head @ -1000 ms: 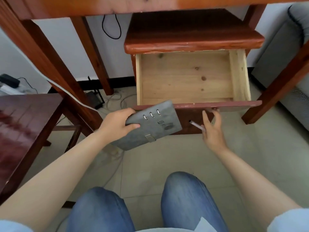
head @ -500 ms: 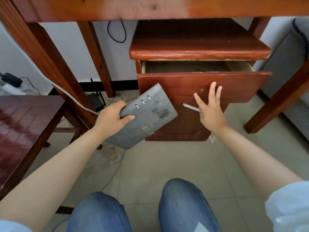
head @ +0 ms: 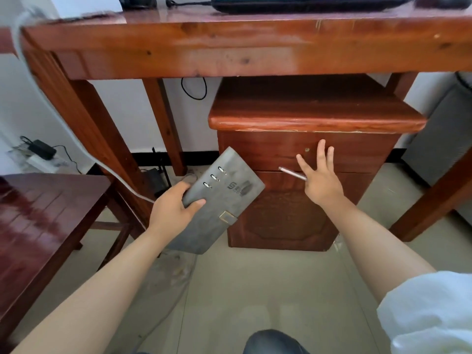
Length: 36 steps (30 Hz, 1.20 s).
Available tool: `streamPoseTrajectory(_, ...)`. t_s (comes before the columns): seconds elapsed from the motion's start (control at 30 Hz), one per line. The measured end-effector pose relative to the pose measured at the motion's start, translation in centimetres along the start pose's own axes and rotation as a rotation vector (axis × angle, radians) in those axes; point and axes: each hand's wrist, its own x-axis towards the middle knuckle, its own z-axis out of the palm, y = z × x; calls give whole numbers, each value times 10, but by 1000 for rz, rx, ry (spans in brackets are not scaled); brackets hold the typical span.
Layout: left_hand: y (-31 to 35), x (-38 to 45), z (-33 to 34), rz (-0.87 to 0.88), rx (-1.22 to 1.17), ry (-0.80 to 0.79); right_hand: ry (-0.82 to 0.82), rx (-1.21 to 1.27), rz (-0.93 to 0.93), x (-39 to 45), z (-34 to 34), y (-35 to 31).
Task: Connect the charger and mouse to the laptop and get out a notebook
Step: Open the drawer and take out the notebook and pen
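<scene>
1. Head view: your left hand grips the grey notebook at its left edge, thumb pressed on the cover and the other fingers curled behind it, out of sight.
2. The notebook is held tilted in the air in front of the small wooden cabinet, below the desk; three metal rings and a clasp show on its cover.
3. Your right hand is spread, fingers extended against the cabinet's drawer front, which sits flush with the cabinet.
4. A slim pen is pinched between fingers of the right hand; its tip points left, toward the notebook, just apart from it.
5. On the desk, the front edge of the laptop is visible at the top of the frame, with a dark cable running to its left side.
6. A wooden chair stands to your left.
</scene>
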Motion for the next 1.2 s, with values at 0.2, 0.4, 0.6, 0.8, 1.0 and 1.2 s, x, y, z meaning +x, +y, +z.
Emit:
streamPoseTrajectory(0.2, 8, 1, -2, -10, -36, -17, -6, 298, -21, -6, -11, -2)
streamPoseTrajectory(0.4, 27, 9, -20, -88, -270, -110, -104, 668, 32, -26, -22, -28)
streamPoseTrajectory(0.6, 66, 31, -73, -224, -487, -131, -324, 1175, 257, -30, -75, -74)
streamPoseTrajectory(0.8, 113, 64, -169, -438, -598, -127, -344, 1130, 278, -14, -185, -124)
streamPoseTrajectory(1.0, 154, 120, -273, -642, -680, -207, -426, 1018, 228, 26, -303, -177)
streamPoseTrajectory(1.2, 172, 171, -318, -635, -420, -83, -495, 945, 171, 75, -362, -218)
